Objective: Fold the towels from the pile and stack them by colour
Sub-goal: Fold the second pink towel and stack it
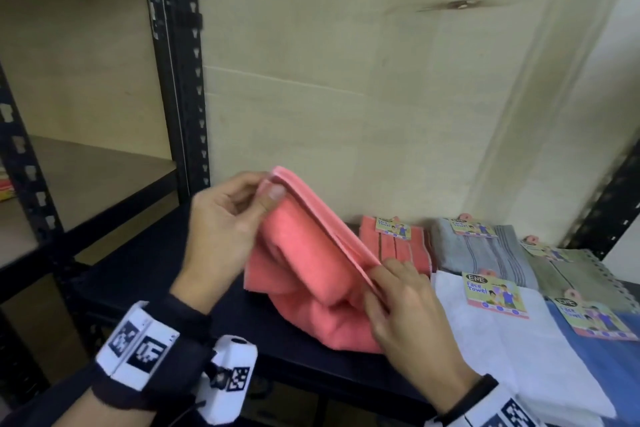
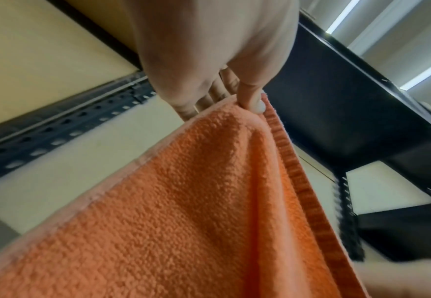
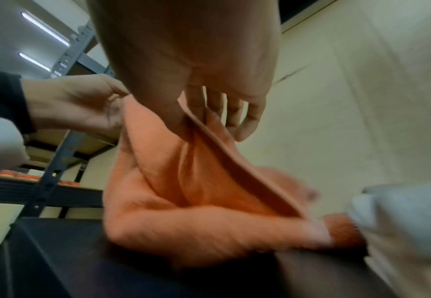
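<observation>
Coral towel [image 1: 304, 274] edge pinched by left hand [image 1: 221, 229] and right hand [image 1: 412, 315] fingers.

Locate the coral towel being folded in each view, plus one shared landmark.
Head: coral towel at centre, its hem stretched between the left hand and the right hand, its bulk sagging onto the dark shelf.
Left wrist: fills the lower half, corner pinched at the top.
Right wrist: centre, hem running diagonally.
Shared landmark: the towel's flat woven hem.
</observation>
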